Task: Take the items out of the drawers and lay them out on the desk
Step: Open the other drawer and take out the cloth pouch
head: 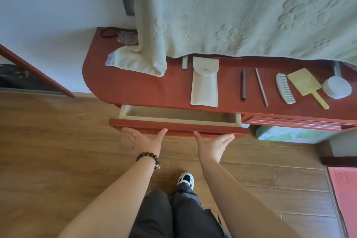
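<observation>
The red-brown desk (123,85) has its left drawer (179,124) pulled partly out; the visible pale inside shows nothing in it. My left hand (144,140) and my right hand (212,144) rest flat against the drawer's red front, fingers spread, holding nothing. On the desk top lie a cream fabric pouch (204,83), a dark pen (244,87), a thin stick (261,87), a white comb (285,88), a yellow hand mirror (305,84) and a white round box (336,87).
A pale green embossed cloth (241,11) hangs over the back of the desk. A black hair band (108,32) and a clear wrapper (126,37) sit at the far left. A second drawer (293,120) at the right looks shut. Wooden floor below.
</observation>
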`<state>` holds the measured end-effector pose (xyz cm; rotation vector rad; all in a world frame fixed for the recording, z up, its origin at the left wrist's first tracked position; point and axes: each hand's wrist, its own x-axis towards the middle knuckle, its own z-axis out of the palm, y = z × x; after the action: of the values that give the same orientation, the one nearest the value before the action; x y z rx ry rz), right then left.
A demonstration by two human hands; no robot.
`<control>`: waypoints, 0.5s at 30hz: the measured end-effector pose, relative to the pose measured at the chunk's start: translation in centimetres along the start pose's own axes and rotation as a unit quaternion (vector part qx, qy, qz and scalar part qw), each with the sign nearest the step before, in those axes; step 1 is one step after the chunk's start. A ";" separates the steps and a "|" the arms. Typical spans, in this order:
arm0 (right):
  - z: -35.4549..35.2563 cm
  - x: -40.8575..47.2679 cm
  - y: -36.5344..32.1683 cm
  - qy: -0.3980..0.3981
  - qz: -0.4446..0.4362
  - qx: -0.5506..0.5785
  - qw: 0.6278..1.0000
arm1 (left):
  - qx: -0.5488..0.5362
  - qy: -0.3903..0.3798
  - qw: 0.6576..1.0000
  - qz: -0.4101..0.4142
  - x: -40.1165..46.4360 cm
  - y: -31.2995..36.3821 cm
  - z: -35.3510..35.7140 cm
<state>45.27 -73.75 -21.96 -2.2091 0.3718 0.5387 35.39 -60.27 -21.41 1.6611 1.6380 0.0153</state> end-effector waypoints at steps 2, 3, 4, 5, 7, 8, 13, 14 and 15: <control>0.2 0.6 -0.7 -0.002 -0.003 0.002 1.000 | 0.001 -0.002 1.000 -0.001 0.8 0.7 0.1; 0.4 0.9 -1.0 -0.004 -0.005 0.002 1.000 | 0.004 0.000 1.000 0.000 1.1 1.1 0.2; 0.5 1.3 -1.3 -0.005 -0.007 0.001 1.000 | 0.007 0.001 1.000 0.000 1.5 1.4 0.2; 0.6 1.6 -1.6 -0.007 -0.008 0.000 1.000 | 0.009 0.001 1.000 0.002 1.8 1.8 0.2; 0.8 2.4 -2.3 -0.009 -0.015 -0.002 1.000 | 0.010 -0.001 1.000 0.005 2.6 2.5 0.4; 0.8 2.7 -2.6 -0.011 -0.019 -0.001 1.000 | 0.010 -0.003 1.000 0.007 2.9 2.9 0.4; 1.1 4.3 -4.4 -0.021 -0.026 -0.014 0.999 | 0.001 -0.021 1.000 0.020 4.7 4.6 0.3; 1.2 4.4 -4.7 -0.023 -0.022 -0.014 0.999 | -0.003 -0.023 1.000 0.021 4.9 4.8 0.3; 1.3 4.5 -5.0 -0.025 -0.017 -0.012 0.999 | -0.005 -0.025 0.999 0.019 5.0 5.1 0.4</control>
<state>50.97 -70.00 -21.71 -2.2165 0.3029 0.5815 40.66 -55.49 -21.53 1.6720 1.5658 0.0021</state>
